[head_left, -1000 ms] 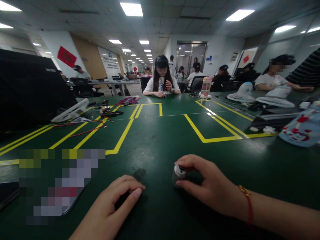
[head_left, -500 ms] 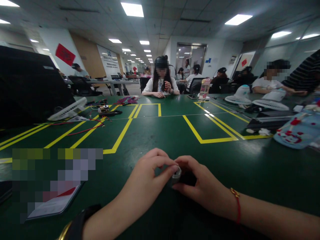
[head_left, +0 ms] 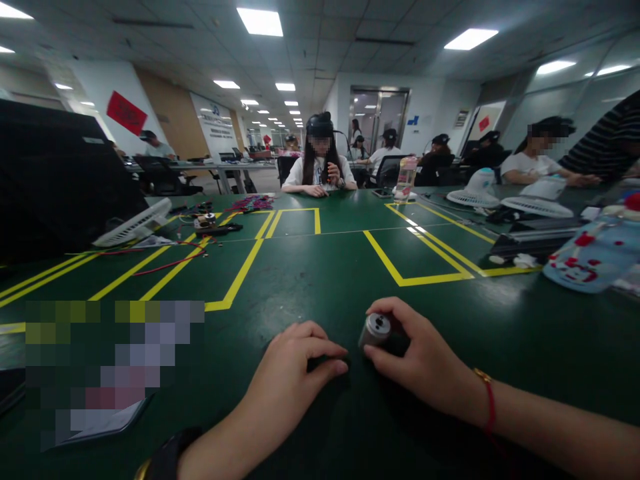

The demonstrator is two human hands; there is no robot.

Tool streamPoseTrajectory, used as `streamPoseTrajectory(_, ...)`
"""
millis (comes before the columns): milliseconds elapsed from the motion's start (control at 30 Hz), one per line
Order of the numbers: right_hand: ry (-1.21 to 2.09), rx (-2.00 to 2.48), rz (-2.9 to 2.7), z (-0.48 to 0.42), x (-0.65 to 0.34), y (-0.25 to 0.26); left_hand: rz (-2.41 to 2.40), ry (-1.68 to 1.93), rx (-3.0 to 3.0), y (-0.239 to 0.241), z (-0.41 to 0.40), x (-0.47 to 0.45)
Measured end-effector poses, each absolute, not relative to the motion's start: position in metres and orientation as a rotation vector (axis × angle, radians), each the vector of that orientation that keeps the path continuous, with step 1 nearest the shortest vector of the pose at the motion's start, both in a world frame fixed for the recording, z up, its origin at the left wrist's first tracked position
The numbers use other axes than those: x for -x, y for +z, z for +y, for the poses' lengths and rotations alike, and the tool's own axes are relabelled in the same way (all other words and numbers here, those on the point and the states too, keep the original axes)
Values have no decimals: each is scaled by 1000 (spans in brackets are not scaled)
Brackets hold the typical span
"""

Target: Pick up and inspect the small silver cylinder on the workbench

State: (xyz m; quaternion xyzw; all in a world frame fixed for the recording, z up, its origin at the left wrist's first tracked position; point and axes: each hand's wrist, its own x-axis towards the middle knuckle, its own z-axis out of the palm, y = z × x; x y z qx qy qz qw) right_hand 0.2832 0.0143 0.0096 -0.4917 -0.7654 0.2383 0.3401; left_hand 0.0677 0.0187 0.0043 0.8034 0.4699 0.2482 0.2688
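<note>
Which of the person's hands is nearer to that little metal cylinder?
Right. The right hand holds the metal cylinder by its sides; the left hand is to the cylinder's left, apart from it, with a small gap between.

Ceiling panels (head_left: 260,22) dimly light the glossy tabletop (head_left: 310,273), distant detail seeming slightly blurred.

The right hand (head_left: 425,357) covers part of the metal cylinder (head_left: 373,330); pixelation hides most of the phone (head_left: 113,421).

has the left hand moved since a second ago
Yes, rightward: the left hand now reaches farther right of the yellow tape corner on the left.
</note>
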Motion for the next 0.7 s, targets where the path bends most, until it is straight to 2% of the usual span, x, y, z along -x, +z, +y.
streamPoseTrajectory(100, 520, 1459, -1881, 24, -320, 13, 1287, 694, -2117, 14, 15, -55)
streamPoseTrajectory(200, 277, 1747, -1748, 32, -381, 9, 1380, 712, -2024, 20, 9, -31)
streamPoseTrajectory(333, 17, 1998, -1635, 34, -465, 1, 1520, 733, -1889, 15, -1, 0)
streamPoseTrajectory(433, -133, 2095, -1660, 33, -493, -2, 1546, 758, -1844, 7, -6, 8)
streamPoseTrajectory(600, -540, 1817, -1839, 26, -438, 2, 1514, 744, -1889, 2, -7, 2)
streamPoseTrajectory(633, -497, 1710, -1968, 23, -414, 4, 1508, 741, -1900, 3, -7, 0)
streamPoseTrajectory(700, -177, 1522, -2261, 16, -362, 6, 1512, 735, -1910, 3, -7, -1)
